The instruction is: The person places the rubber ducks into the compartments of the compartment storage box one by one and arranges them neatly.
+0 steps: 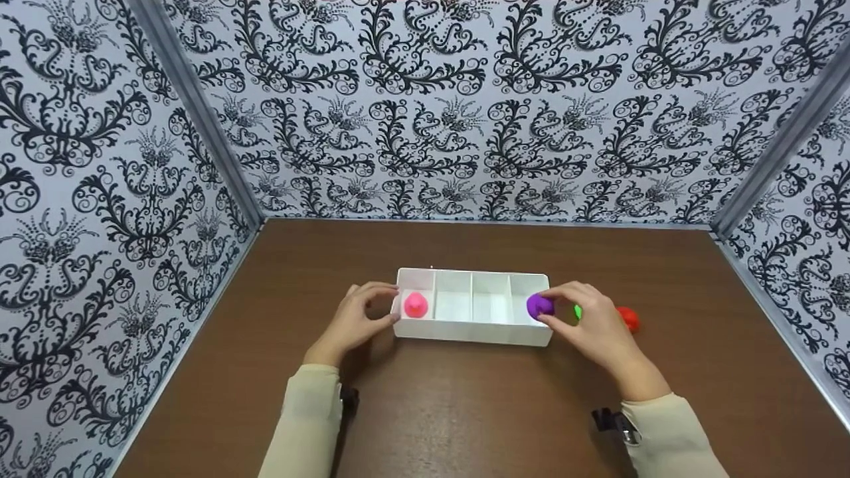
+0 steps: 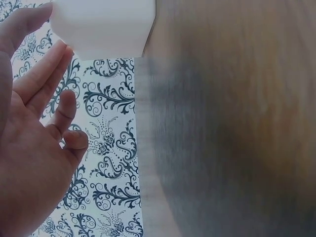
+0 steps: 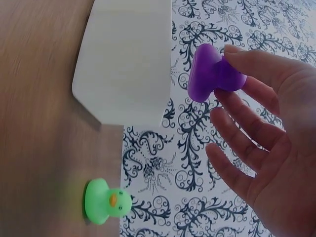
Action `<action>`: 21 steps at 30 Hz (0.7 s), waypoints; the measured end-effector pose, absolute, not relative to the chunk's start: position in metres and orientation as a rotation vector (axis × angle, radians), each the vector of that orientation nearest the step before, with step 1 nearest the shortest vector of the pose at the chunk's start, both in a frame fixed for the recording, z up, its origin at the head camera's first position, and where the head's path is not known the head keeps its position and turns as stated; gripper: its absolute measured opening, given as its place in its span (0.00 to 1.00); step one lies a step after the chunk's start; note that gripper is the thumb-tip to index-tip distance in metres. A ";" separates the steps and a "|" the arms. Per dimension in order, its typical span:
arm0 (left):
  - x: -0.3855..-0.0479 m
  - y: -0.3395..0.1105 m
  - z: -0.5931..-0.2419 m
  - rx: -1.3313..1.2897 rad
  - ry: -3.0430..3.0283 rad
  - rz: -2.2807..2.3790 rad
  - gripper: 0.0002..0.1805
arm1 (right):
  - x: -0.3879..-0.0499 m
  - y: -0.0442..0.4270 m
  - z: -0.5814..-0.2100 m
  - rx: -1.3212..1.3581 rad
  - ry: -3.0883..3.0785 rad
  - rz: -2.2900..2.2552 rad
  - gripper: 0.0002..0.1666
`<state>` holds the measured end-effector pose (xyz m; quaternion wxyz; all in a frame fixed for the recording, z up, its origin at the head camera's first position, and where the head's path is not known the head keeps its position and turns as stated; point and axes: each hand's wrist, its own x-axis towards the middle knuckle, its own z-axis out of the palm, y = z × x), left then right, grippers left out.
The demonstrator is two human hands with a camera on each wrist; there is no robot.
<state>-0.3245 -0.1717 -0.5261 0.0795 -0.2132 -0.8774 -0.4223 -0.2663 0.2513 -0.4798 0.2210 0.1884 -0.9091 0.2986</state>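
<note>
A white divided box [image 1: 473, 333] lies lengthwise on the table. In its leftmost compartment sits a pink rubber duck [image 1: 416, 305]. My left hand [image 1: 350, 323] holds the box's left end, thumb at the near side and fingertips farther back; the left wrist view shows these fingertips touching the white wall. Thumb and fingers of my right hand [image 1: 593, 325] pinch a purple rubber duck [image 3: 205, 74] by its head. That duck is over the rightmost compartment, above the box rim in the right wrist view.
A green rubber duck [image 3: 101, 201] stands on the brown table [image 1: 438, 405] right of the box. Beside it is a red toy [image 1: 627, 319], partly hidden by my right hand. Patterned walls [image 1: 465, 133] close off the back and both sides.
</note>
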 end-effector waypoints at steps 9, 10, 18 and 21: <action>-0.324 -0.172 -0.528 -0.621 -2.631 -1.267 0.23 | -0.270 0.233 -0.478 0.556 -2.540 0.872 0.22; -0.324 -0.172 -0.528 -0.619 -2.631 -1.265 0.23 | -0.270 0.231 -0.478 0.560 -2.541 0.874 0.21; -0.325 -0.172 -0.528 -0.627 -2.620 -1.275 0.22 | -0.274 0.217 -0.478 0.618 -2.535 0.950 0.20; -0.325 -0.172 -0.528 -0.631 -2.614 -1.275 0.22 | -0.275 0.213 -0.480 0.629 -2.532 0.963 0.21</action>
